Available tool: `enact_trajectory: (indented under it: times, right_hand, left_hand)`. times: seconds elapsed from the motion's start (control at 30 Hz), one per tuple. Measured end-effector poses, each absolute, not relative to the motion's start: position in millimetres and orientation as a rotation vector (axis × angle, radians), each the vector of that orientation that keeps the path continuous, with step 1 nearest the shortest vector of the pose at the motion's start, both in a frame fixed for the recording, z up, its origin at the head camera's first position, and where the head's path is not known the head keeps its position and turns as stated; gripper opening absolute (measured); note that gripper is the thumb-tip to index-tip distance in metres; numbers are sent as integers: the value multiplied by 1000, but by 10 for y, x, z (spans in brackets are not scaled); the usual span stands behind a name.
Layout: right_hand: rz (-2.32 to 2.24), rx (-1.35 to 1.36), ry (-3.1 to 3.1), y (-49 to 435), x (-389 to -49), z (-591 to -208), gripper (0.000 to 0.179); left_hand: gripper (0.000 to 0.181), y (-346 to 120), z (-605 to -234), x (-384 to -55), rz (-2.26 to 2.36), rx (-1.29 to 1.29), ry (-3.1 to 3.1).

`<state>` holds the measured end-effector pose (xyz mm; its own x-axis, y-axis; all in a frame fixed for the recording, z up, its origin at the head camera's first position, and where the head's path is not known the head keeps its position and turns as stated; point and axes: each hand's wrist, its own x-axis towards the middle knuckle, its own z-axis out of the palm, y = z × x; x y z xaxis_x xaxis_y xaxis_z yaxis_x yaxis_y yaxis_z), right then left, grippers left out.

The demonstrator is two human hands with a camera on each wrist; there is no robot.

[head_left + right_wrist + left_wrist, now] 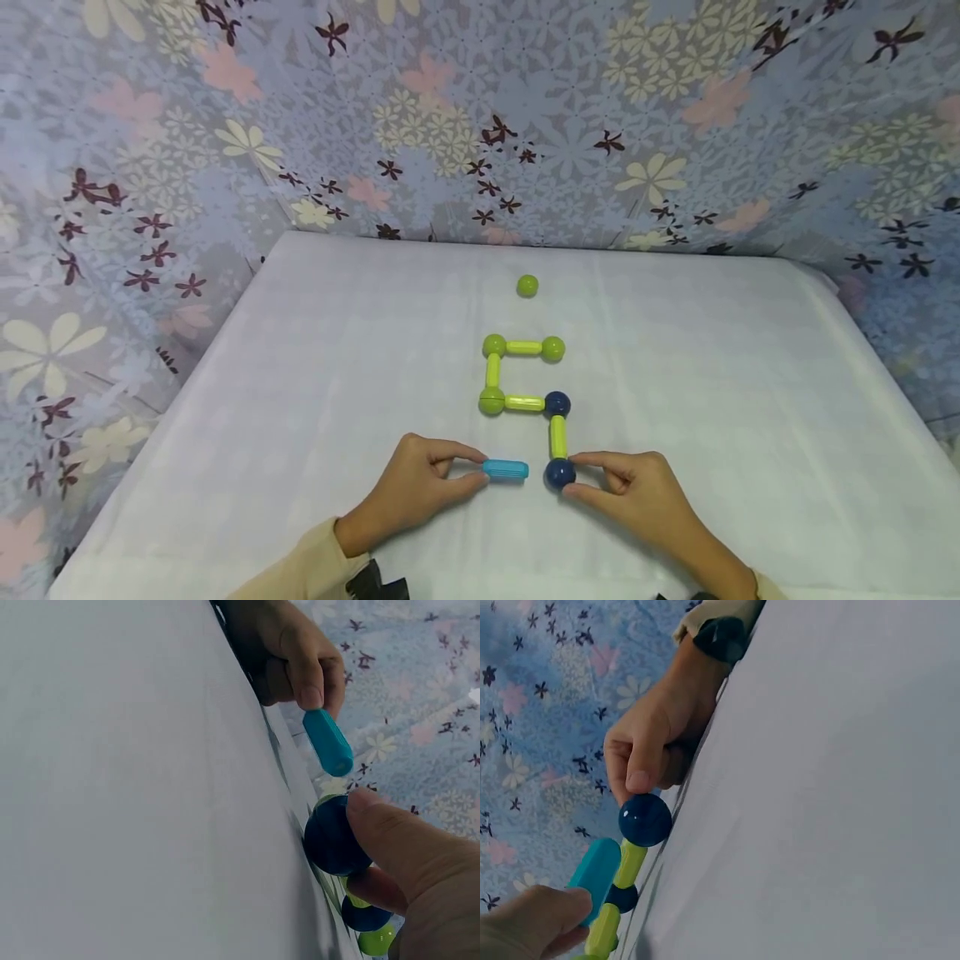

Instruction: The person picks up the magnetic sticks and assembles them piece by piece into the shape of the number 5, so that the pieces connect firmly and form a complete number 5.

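Observation:
Between thumb and finger, my left hand (426,482) pinches one end of a short blue rod (506,470). The rod's free end points right, a small gap away from a dark blue ball (560,474). My right hand (633,492) holds that ball from its right side with thumb and finger. From this ball a yellow-green rod (558,437) leads up to a second dark blue ball (557,405). The chain carries on through more yellow-green rods (524,403) and green balls (492,401), bending in an S-like shape. In the right wrist view the blue rod (328,742) points toward the held ball (336,836).
A single green ball (528,286) lies apart near the back of the white-covered table (300,350). Behind and at the sides hangs a flowered cloth (450,125). The chain's far end is a green ball (552,348).

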<state>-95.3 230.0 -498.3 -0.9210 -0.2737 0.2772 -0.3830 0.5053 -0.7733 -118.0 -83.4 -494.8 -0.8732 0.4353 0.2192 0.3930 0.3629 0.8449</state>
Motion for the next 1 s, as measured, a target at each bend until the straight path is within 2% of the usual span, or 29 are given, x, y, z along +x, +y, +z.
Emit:
enact_trajectory:
  times: [0.37,1.0]
  right_hand:
    - [1295,550,-2653,2273,-953,-4977,24]
    - [1296,535,-2666,2222,-944,-4939,24]
  left_hand:
    - [17,-654,-4960,-1319,1499,863,2505]
    - [17,-679,-4906,-1266,1277,909,2623]
